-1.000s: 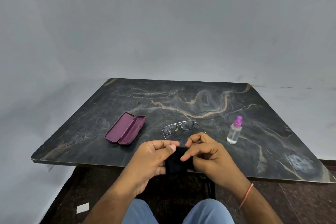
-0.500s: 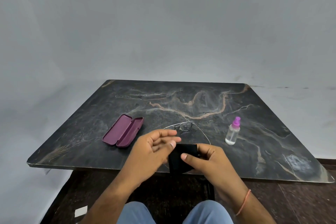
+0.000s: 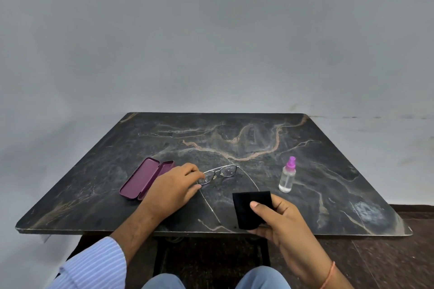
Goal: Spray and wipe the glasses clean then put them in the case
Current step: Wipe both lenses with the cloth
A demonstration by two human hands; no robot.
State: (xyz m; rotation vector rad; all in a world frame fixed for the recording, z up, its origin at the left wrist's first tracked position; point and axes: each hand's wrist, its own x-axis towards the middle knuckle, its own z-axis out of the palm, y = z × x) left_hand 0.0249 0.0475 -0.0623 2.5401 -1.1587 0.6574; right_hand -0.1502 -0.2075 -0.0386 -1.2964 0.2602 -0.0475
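Note:
Thin metal-framed glasses (image 3: 228, 170) lie on the dark marble table (image 3: 328, 185), temples unfolded toward me. My left hand (image 3: 171, 191) has reached their left end, and its thumb and fingertips pinch the rim of the left lens. My right hand (image 3: 283, 220) hovers over the table's front edge, its thumb pressing a folded black cloth (image 3: 246, 209) against the fingers. An open maroon case (image 3: 142, 179) lies just left of my left hand, which covers its near right corner. A small clear spray bottle (image 3: 287, 177) with a pink top stands upright to the right of the glasses.
The table's front edge runs just under my right hand, with dark floor and my knees below it. A plain grey wall rises behind the table. One long temple of the glasses stretches toward the front edge between my hands.
My hands have parted. The left hand let go of the cloth and moved forward onto the glasses. The right hand kept the cloth and shifted right.

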